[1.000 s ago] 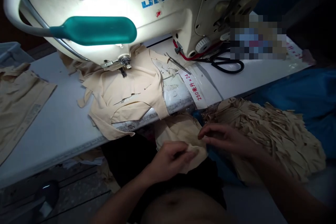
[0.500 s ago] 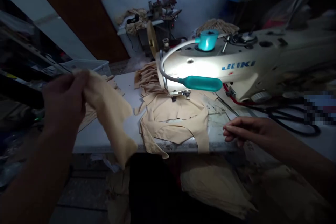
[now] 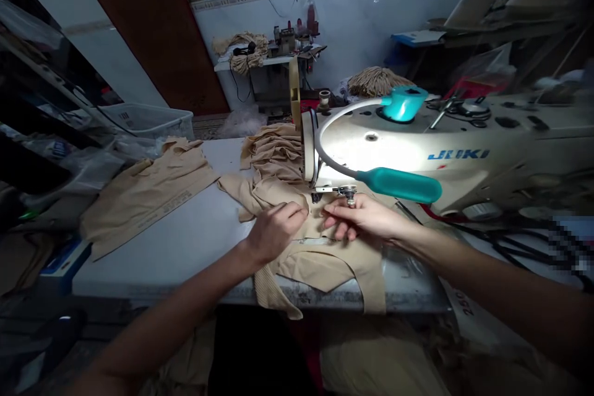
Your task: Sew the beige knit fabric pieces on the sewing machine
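Note:
Both hands meet by the needle area of a white sewing machine (image 3: 394, 142) marked JUKI. My left hand (image 3: 278, 229) is closed on a beige piece of fabric (image 3: 245, 192), just left of the presser foot (image 3: 316, 197). On the right side of the foot, my right hand (image 3: 359, 219) has its thumb and forefinger pinched; whatever lies between them is too small to make out. Under the hands, a beige garment piece (image 3: 320, 266) lies on the table with a ribbed strip (image 3: 276, 294) hanging over the front edge.
A teal lamp (image 3: 403, 185) on a bent neck lights the needle. Gathered beige fabric (image 3: 273, 145) lies behind it. More beige pieces (image 3: 148, 198) are spread on the white table (image 3: 195, 241) at left, near a clear plastic bin (image 3: 158, 120). Black cables (image 3: 520, 247) coil at right.
My left hand has brought the beige fabric from the raised left side to the machine's needle. My right hand has moved left to the presser foot. The view has shifted.

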A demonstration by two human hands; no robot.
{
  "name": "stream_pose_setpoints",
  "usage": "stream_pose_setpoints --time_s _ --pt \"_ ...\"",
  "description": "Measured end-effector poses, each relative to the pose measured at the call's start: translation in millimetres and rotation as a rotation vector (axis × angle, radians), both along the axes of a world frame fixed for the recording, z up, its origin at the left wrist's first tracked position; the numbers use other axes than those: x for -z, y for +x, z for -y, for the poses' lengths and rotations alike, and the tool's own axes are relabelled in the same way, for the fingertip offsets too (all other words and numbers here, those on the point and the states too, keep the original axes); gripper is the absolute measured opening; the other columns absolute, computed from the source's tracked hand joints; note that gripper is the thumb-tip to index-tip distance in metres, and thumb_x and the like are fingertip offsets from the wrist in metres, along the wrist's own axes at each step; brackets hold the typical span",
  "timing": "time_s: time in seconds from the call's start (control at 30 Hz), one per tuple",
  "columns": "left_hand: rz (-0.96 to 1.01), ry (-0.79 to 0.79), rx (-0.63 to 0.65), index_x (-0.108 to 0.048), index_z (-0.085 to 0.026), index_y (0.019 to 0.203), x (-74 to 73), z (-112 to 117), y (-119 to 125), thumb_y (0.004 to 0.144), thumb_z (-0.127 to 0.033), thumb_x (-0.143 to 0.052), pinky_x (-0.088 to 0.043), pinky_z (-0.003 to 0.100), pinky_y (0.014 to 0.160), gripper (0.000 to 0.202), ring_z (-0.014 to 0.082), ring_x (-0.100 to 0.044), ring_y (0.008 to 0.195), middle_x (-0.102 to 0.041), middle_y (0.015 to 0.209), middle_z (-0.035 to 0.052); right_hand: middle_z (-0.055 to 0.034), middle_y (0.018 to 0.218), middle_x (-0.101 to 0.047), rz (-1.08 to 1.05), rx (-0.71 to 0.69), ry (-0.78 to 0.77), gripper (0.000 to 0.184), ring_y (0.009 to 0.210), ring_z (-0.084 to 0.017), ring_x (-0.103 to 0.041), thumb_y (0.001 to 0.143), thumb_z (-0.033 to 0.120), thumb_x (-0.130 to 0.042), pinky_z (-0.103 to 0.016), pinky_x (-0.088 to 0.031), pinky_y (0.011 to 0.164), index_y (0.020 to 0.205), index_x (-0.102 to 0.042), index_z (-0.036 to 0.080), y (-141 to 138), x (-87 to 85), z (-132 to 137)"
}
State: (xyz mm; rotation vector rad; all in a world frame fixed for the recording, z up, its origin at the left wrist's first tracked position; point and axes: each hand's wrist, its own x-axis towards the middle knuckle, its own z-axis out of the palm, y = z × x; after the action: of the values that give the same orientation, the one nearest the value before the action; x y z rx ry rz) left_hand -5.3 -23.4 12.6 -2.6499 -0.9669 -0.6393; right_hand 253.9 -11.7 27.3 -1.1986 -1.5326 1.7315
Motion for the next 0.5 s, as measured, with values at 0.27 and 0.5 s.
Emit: stream_pose_setpoints --time_s 0.27,0.5 --pt "-0.139 0.191 0.03 -0.069 -0.015 0.101 2.7 7 3 0.104 -0.005 -0.051 -0.047 0.029 0.06 0.02 0.0189 -0.063 0.082 -0.065 0.086 0.0059 -0.003 0.065 -0.073 0.026 0.034 -0.071 0.035 0.051 -0.013 -0.064 0.088 0.053 -0.083 -0.019 -0.046 0.039 0.088 -0.074 0.019 -28 20.4 -13" --pt "-0.127 0.1 0.079 -0.069 -0.014 0.103 2.5 2 1 0.104 -0.006 -0.054 -0.048 0.031 0.065 0.018 0.0205 -0.064 0.086 -0.068 0.091 0.0054 0.0017 0.061 -0.066 0.039 0.199 -0.018 0.027 0.048 -0.012 -0.055 0.084 0.043 -0.079 -0.022 -0.039 0.042 0.089 -0.067 0.02 -34 11.1 -6"
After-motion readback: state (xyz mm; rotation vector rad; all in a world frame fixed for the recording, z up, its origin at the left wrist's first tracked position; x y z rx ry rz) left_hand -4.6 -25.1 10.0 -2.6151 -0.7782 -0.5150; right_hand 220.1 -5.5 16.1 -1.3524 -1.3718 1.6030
